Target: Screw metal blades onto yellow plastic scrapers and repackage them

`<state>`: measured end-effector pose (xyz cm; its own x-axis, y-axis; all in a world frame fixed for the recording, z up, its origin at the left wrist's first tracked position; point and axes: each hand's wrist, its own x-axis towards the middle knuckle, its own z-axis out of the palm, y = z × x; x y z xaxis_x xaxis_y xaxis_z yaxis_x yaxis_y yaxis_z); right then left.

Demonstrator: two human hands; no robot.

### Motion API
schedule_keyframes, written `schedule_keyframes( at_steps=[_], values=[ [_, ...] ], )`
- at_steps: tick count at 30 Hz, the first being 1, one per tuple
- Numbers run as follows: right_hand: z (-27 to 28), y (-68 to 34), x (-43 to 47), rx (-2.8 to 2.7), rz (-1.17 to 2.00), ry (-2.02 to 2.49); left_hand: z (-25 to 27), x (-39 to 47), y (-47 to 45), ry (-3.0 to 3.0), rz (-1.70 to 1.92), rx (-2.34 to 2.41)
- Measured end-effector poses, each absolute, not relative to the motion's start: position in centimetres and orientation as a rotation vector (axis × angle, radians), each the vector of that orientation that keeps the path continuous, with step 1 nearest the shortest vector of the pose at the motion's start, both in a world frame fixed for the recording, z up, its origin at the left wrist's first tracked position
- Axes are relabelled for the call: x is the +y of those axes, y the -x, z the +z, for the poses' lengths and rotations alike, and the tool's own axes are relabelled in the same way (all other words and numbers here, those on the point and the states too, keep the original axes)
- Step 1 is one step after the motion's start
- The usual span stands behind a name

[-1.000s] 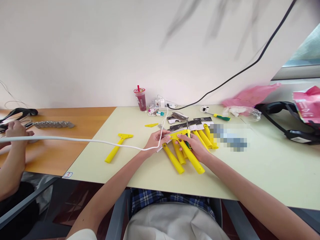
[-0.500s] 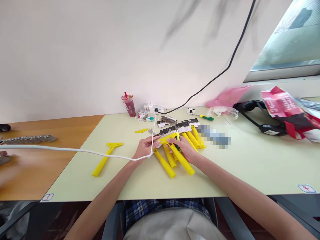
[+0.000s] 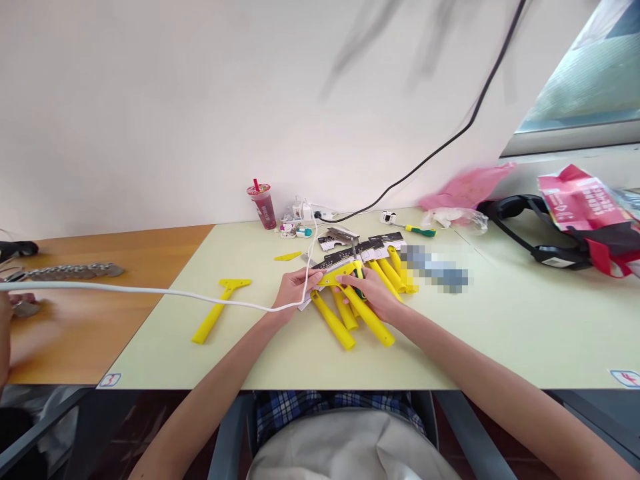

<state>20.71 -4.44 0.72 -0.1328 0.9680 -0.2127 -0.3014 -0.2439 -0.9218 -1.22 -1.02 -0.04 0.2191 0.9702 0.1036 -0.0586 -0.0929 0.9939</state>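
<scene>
My left hand (image 3: pixel 294 288) is closed on one end of the head of a yellow scraper (image 3: pixel 373 319), whose handle slants toward the table's front edge. At the head's other end, my right hand (image 3: pixel 379 292) is closed around a screwdriver (image 3: pixel 359 272) with a green and yellow handle. Its metal shaft points away from me, and the right fingers also press against the scraper. Under and beside my hands lie several more yellow scrapers (image 3: pixel 334 321) and black-and-white packaging cards (image 3: pixel 367 251). A white cable crosses in front of my left hand.
Another yellow scraper (image 3: pixel 213 320) lies to the left, with a flat yellow piece (image 3: pixel 287 256) behind it. Toward the wall stand a drink cup (image 3: pixel 263 205) and a power strip (image 3: pixel 325 215). A second screwdriver (image 3: pixel 420 231) and black headgear (image 3: pixel 520 230) lie right. A co-worker's hand shows far left.
The camera view has turned slightly, so everything sits a little up and to the right. My hands keep the same hold on the scraper and screwdriver. More of the co-worker's arm shows at left.
</scene>
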Motion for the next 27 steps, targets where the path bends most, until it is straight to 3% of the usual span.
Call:
schedule_keyframes(
  at_steps=[19, 27],
  values=[
    [1.4, -20.4, -4.8, -0.944, 1.526, 1.117, -0.9, -0.7, 1.5, -1.375, 1.106, 0.968],
    [1.5, -22.0, -3.0, -0.709, 1.386, 1.126, 0.1, 8.8, 2.3, -1.874, 1.074, 1.101]
  ],
)
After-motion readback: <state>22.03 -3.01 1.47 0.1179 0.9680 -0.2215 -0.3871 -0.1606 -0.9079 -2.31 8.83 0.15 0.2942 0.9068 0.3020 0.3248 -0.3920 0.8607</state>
